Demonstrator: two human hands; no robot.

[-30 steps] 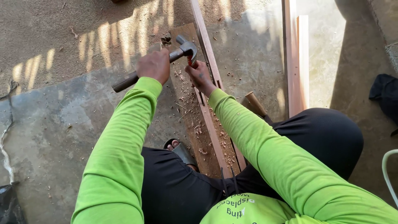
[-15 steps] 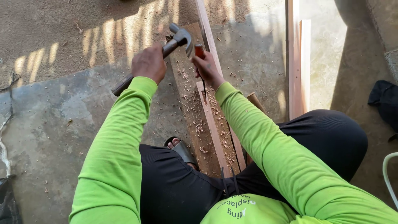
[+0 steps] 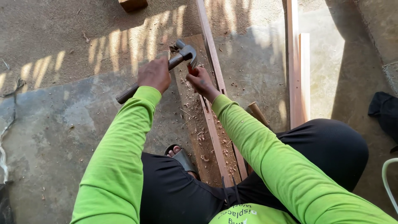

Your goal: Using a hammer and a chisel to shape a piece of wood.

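While crouched on the concrete floor (image 3: 62, 137), bent over a long plank (image 3: 207, 128) ahead of the knees. Swung back down since half a second ago: hammer (image 3: 182, 56), now meeting the red-handled chisel (image 3: 191, 69), probably landing another blow. Left hand (image 3: 154, 74), grip clenched round the hammer shaft; right hand (image 3: 201, 81), grip closed about the chisel, set on the plank. Shavings (image 3: 199, 135) strewn along the wood. No box or bin in sight.
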